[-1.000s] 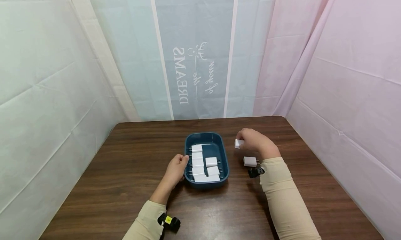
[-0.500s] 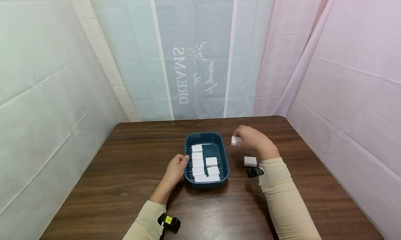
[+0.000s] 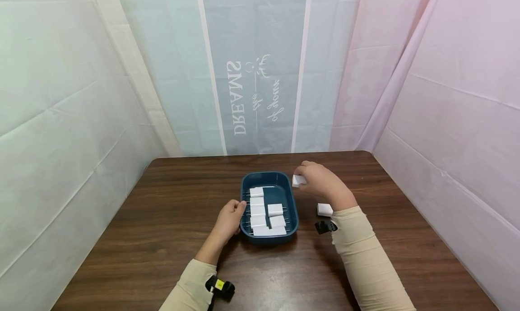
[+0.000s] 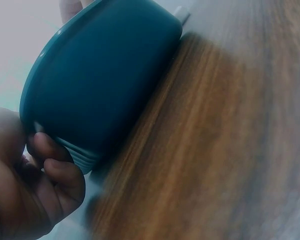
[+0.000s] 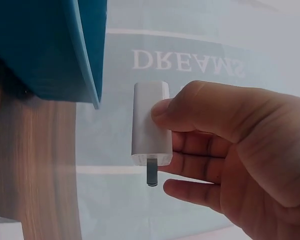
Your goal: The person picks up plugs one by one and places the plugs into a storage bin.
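Item 1, our right hand (image 3: 321, 181): lifted above the table (image 3: 162, 220), just off the far right corner of the tray (image 3: 268, 178). Thumb and fingers are curled around a white charger (image 3: 299, 180) and pinch it by its sides. In the right wrist view this charger (image 5: 150, 123) stands clear of the tray's rim (image 5: 85, 55), with a metal prong showing at its lower end.

Item 2, our left hand (image 3: 229, 220): at the near left side of the tray, fingers curled, thumb on the rim. In the left wrist view the fingertips (image 4: 52, 160) press the tray's outer wall (image 4: 105, 80) near its base. It grips the tray and nothing else.

Item 3, the tray: dark blue, rounded corners, resting flat on the table near its middle.

Item 4, chargers in the tray (image 3: 264, 210): white, lying flat; we count a row along the left side and a shorter group to its right, with one across the near end. Thin metal prongs stick out sideways. The far end of the tray floor is bare.

Item 5, loose charger (image 3: 324, 209): white, flat on the table to the right of the tray, beside our right wrist.

Item 6, the table: dark wood grain. Behind it hangs a pale curtain (image 3: 260, 67) with mirrored lettering
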Demonstrator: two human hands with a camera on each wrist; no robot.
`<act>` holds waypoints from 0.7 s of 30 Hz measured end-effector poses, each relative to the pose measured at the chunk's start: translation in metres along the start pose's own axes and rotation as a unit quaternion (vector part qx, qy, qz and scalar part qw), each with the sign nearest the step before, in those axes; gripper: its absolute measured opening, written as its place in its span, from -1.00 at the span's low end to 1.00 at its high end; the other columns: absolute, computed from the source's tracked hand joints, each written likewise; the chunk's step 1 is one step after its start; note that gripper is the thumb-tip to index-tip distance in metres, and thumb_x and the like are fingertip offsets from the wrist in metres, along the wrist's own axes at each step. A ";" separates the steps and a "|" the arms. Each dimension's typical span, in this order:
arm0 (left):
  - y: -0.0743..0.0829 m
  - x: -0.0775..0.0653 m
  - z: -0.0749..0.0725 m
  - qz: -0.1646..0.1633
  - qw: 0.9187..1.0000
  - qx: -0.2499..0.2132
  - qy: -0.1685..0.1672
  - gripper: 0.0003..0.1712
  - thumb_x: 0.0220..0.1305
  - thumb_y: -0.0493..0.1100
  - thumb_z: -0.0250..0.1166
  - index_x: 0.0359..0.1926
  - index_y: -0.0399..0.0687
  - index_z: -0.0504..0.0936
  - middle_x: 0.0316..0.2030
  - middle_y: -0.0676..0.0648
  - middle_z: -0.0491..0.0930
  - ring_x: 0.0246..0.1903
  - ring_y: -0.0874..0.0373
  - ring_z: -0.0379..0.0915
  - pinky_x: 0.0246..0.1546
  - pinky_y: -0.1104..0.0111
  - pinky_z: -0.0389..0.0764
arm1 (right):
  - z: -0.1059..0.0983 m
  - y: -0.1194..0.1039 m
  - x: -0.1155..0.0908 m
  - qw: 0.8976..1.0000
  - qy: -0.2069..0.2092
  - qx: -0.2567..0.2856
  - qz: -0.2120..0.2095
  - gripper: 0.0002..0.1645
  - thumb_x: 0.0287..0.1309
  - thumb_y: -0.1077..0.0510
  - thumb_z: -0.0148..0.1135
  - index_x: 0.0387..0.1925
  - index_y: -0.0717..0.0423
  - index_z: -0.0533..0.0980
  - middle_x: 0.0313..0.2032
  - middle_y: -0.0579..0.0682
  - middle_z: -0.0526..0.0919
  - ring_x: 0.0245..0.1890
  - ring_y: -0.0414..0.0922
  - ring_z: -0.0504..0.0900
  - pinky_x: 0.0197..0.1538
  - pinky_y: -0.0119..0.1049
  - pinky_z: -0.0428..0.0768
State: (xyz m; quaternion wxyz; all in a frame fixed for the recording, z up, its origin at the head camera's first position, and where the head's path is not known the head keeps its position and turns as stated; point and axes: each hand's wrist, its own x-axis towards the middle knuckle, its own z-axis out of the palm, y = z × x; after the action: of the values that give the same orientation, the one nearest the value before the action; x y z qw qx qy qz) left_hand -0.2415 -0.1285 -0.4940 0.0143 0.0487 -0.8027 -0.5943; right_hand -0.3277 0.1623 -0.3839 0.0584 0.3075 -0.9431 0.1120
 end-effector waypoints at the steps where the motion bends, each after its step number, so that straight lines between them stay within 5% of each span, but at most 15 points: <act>1: 0.000 0.000 0.000 0.000 1.000 -0.001 0.000 -0.59 0.60 0.07 0.06 -0.20 -0.22 0.46 -0.61 0.00 0.33 -0.77 0.17 0.25 -0.74 0.42 0.37 | 0.001 -0.002 0.001 1.000 0.001 0.001 0.001 -0.72 0.23 0.22 0.32 -0.02 0.11 0.66 -0.13 -0.04 0.57 -0.19 -0.10 0.55 -0.10 -0.19 0.60; 21: -0.002 0.000 -0.001 0.002 1.000 0.003 0.003 -0.62 0.58 0.07 0.09 -0.24 -0.17 0.46 -0.64 -0.01 0.33 -0.79 0.15 0.25 -0.77 0.41 0.36 | 0.017 -0.030 0.017 0.996 0.014 -0.073 -0.052 -0.62 0.15 0.20 0.44 0.02 0.18 0.63 -0.11 0.05 0.61 -0.11 -0.04 0.60 0.00 -0.12 0.66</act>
State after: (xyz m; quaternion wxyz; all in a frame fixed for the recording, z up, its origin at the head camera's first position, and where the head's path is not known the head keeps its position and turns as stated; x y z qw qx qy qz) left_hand -0.2413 -0.1297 -0.4957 0.0184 0.0489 -0.8044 -0.5917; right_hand -0.3240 0.1253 -0.3916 0.0994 0.3493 -0.9307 0.0441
